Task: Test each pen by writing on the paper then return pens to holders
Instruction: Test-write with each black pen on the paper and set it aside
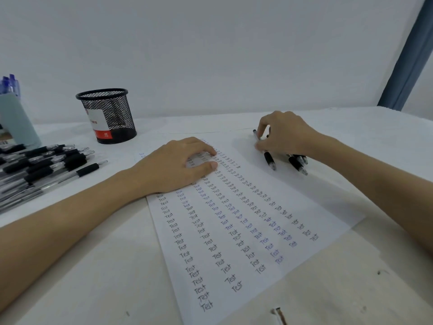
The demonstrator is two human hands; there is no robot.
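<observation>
The left hand (178, 166) lies flat, pinning the paper (246, 231) (covered in "Test"), while beside it the right hand (284, 134) pinches one black pen (266, 152).

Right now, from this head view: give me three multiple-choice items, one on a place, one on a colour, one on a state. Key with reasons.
1. Where does the heap of black-grip clear-barrel pens lie?
A. left of the white paper sheet
B. inside the black wire-mesh cup
C. on the sheet

2. What colour are the pen tops in the pale green holder?
A. red
B. blue
C. yellow

3. What is the left hand doing?
A. writing
B. resting flat on the sheet
C. lifting the cup

Key: 1 A, the heap lies on the tablecloth beside the sheet; 2 B, blue tops stick out above its rim; 3 B, its fingers lie spread on the writing, while the right hand pinches a black pen.
</observation>
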